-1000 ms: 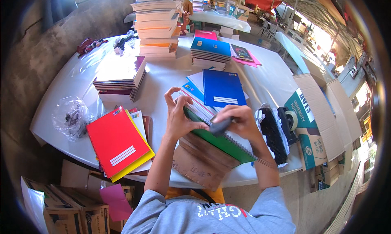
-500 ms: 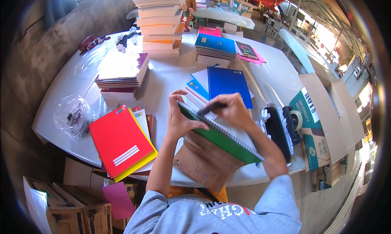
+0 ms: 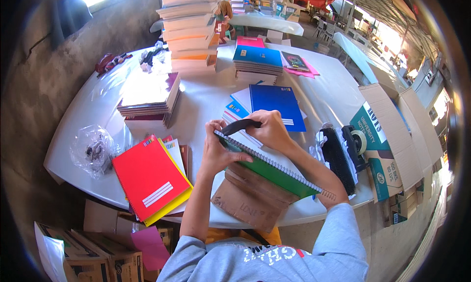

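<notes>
1. A packing or sorting workspace for school supplies, in a large shed-like hall with a rough concrete wall [image 3: 44,76].
2. Tall notebook stacks [image 3: 191,32] crowd the white tabletop [image 3: 324,93].
3. Cardboard cartons [image 3: 387,144] and a tape dispenser [image 3: 357,141] stand alongside.
4. More tables [image 3: 267,22] fill the background.

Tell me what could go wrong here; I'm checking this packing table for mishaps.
1. The red notebook and the yellow one under it jut past the table edge, so a bump could tip them onto the boxes below.
2. The tall stack looks uneven and might topple.
3. The left hand and right hand hold the green notebook tilted over the brown cardboard; it could slip.
</notes>
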A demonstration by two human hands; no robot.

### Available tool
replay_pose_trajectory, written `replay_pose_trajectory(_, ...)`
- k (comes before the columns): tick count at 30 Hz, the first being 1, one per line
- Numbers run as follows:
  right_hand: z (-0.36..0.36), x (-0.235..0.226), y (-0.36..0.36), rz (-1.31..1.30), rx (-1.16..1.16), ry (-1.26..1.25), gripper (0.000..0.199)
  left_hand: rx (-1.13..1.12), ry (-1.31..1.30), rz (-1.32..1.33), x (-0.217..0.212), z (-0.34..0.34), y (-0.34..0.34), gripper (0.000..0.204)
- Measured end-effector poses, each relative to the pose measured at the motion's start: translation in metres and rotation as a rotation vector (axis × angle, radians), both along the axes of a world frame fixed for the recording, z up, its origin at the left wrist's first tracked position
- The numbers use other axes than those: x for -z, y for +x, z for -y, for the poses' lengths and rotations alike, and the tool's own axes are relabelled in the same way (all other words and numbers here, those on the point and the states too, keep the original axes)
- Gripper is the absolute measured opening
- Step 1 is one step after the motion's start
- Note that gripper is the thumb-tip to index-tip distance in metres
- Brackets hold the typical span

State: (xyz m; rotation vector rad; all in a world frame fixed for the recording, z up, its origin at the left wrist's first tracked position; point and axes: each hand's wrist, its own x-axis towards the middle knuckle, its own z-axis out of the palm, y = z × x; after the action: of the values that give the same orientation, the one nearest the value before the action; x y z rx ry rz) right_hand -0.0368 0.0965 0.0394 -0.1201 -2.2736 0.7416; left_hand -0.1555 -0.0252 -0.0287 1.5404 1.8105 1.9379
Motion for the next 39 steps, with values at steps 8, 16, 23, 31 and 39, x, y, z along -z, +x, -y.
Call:
replay_pose_trajectory(8,-0.007,0.018,-0.001,0.039,0.003,0.084,0.031,-0.058,0.05,-0.107,0.001,0.005,0.003,0.101)
replay_pose_trajectory(16,-0.126,0.12,0.043,0.818,0.521,0.127,0.057,0.035,0.276,0.301,0.015,-0.01,0.012,0.09)
replay_pose_trajectory(23,-0.044,0.041,0.058,0.401,-0.166,-0.599,0.062,-0.017,0.435,0.271,-0.009,-0.009,0.012,0.079)
replay_pose_trajectory(31,0.013,0.058,0.093,0.063,-0.474,-1.142,0.068,0.073,0.692,0.196,-0.142,-0.019,0.031,0.079)
replay_pose_trajectory(39,-0.022,0.035,0.088,-0.456,-0.174,-0.91,0.077,0.364,0.439,0.725,-0.106,-0.015,0.004,0.032)
